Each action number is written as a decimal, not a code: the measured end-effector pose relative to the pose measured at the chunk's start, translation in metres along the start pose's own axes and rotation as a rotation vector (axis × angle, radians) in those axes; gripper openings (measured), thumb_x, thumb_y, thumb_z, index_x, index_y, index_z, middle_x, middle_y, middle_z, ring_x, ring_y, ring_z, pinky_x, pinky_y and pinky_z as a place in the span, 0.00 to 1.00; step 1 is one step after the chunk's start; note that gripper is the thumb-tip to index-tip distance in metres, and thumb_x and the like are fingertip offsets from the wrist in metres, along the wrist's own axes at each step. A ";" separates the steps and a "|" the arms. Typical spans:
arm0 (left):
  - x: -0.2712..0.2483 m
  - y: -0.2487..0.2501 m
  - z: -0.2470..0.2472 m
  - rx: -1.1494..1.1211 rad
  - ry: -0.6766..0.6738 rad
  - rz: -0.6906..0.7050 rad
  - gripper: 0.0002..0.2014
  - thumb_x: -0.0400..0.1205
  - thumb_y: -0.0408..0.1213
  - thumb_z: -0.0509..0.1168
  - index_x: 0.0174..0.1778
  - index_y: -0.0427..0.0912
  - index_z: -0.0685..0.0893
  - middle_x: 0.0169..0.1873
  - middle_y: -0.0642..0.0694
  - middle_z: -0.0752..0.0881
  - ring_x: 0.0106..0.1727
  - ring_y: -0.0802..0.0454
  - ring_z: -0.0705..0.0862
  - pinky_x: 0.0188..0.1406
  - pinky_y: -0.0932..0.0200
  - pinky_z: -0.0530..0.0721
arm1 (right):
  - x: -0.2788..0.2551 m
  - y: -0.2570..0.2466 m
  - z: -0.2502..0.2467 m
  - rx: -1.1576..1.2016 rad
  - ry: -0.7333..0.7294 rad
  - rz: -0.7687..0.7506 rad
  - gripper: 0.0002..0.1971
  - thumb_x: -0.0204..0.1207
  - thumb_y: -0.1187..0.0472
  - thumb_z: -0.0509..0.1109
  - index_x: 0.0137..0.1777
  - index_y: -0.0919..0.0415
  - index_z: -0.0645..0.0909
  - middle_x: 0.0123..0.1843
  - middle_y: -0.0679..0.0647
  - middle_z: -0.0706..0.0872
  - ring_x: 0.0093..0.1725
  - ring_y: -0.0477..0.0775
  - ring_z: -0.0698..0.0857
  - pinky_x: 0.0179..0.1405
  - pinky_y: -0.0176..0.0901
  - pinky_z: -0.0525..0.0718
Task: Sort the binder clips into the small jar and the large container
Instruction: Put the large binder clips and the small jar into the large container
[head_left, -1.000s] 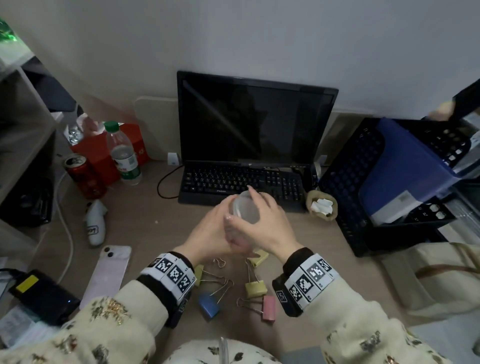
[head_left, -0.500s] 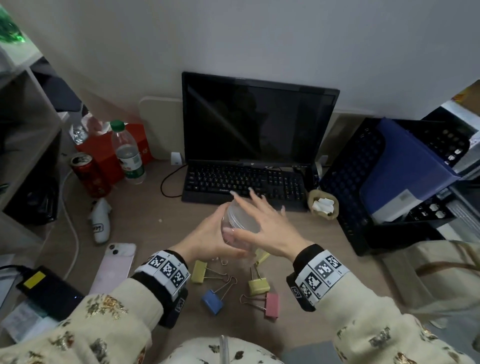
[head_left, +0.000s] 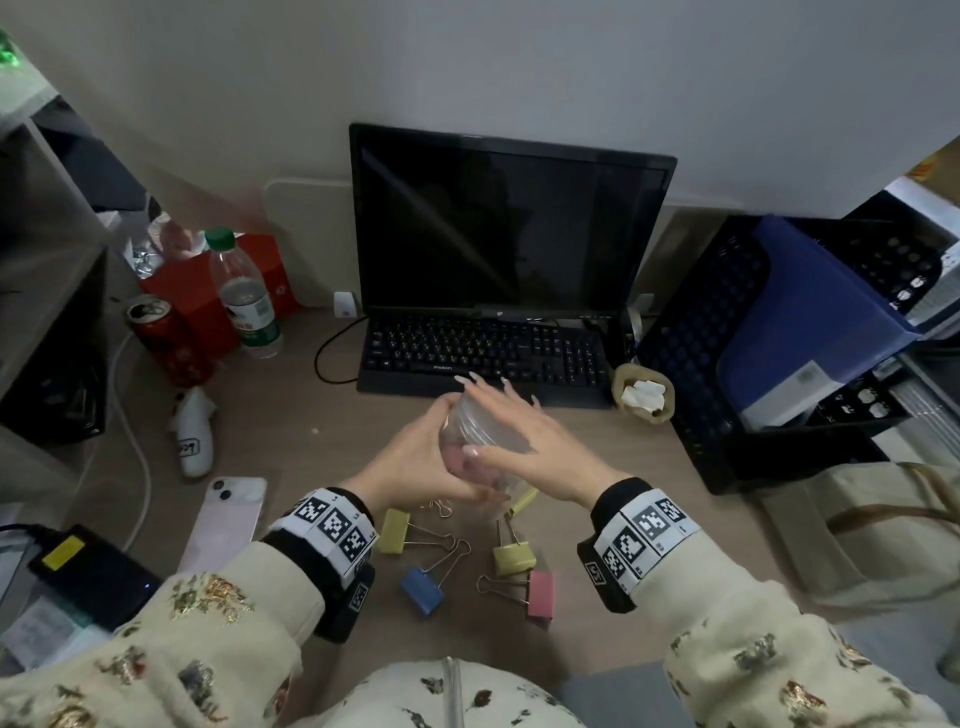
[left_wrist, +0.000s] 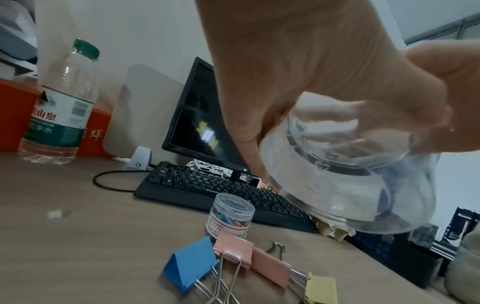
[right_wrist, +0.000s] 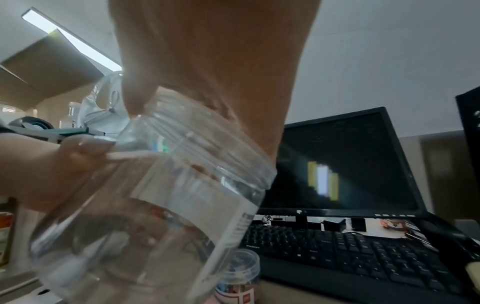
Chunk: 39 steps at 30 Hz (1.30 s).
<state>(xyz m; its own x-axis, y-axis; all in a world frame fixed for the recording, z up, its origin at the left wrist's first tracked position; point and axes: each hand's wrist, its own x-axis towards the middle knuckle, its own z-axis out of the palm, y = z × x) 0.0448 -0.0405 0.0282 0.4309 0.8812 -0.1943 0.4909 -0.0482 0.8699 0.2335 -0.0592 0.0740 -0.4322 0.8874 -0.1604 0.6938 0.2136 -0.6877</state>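
Head view showed the left hand (head_left: 415, 462) gripping the tilted container (head_left: 480, 441) while the right hand (head_left: 524, 441) lay spread, perhaps on its lid, above loose clips (head_left: 514, 558).

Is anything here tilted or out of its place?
Yes. The large container, gripped by the left hand, is tilted above the desk, and several binder clips lie loose below it, still unsorted.

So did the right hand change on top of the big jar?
Yes. The right hand has opened: its fingers, earlier curled over the large container, now stretch flat toward the keyboard.
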 end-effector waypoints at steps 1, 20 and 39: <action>0.001 0.001 0.002 0.012 -0.005 0.004 0.54 0.56 0.53 0.85 0.76 0.60 0.61 0.59 0.68 0.79 0.62 0.64 0.80 0.60 0.62 0.80 | -0.001 0.002 0.000 0.006 0.012 0.023 0.38 0.71 0.27 0.59 0.79 0.24 0.46 0.84 0.31 0.48 0.85 0.48 0.42 0.81 0.69 0.41; 0.024 -0.003 0.024 -0.090 -0.065 -0.061 0.60 0.52 0.60 0.86 0.79 0.60 0.62 0.66 0.60 0.83 0.67 0.62 0.82 0.70 0.51 0.80 | 0.001 0.050 -0.005 0.223 0.138 0.068 0.34 0.68 0.29 0.66 0.76 0.29 0.67 0.80 0.40 0.69 0.82 0.41 0.61 0.83 0.49 0.59; 0.049 -0.016 0.035 -0.228 0.029 -0.169 0.68 0.48 0.57 0.89 0.82 0.61 0.55 0.73 0.58 0.76 0.73 0.61 0.76 0.77 0.50 0.74 | -0.009 0.168 -0.024 0.298 0.607 0.752 0.18 0.78 0.67 0.70 0.66 0.62 0.74 0.41 0.53 0.81 0.33 0.49 0.82 0.33 0.42 0.81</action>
<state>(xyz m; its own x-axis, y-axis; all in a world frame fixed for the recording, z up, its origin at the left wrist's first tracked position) 0.0847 -0.0135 -0.0110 0.3339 0.8812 -0.3346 0.3697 0.2042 0.9065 0.3673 -0.0213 -0.0235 0.4818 0.8252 -0.2949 0.4575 -0.5239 -0.7185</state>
